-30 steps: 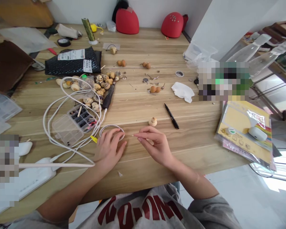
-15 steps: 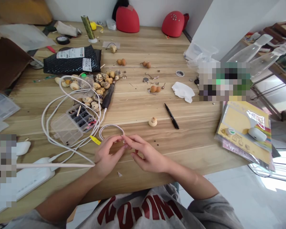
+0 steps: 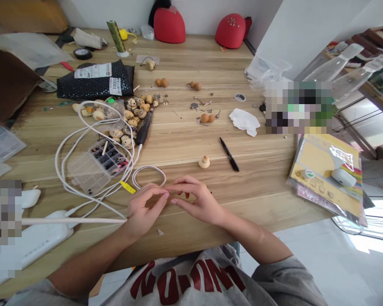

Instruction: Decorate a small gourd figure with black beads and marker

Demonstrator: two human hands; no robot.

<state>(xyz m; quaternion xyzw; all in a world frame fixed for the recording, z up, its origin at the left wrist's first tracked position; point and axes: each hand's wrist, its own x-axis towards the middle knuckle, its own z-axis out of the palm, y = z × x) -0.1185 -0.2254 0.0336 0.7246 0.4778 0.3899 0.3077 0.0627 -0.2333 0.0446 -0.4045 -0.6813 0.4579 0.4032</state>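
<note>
Above the near part of the wooden table, my left hand (image 3: 146, 209) is closed in a pinch, thumb tip against fingertip. Whatever lies in that pinch is too small to make out. My right hand (image 3: 201, 205) is open, its thumb apart from its fingers; its index fingertip meets the left fingertips. Beyond the right hand stands a small pale gourd (image 3: 204, 162) with a rounded top. To the right of the gourd is a black marker pen (image 3: 229, 154). A coiled white cable (image 3: 149, 167) lies just behind my left hand.
On the left are a compartment box (image 3: 110, 157) of small parts, white cables, a black pen-shaped tool (image 3: 144, 129), a heap of speckled gourds (image 3: 134, 117) and a power strip (image 3: 47, 238). A crumpled white tissue (image 3: 244, 122) and packaged cards (image 3: 327, 170) are on the right.
My right hand's thumb has moved away from its fingers, and that hand has drawn slightly right of the left fingertips. My left hand keeps its pinch.
</note>
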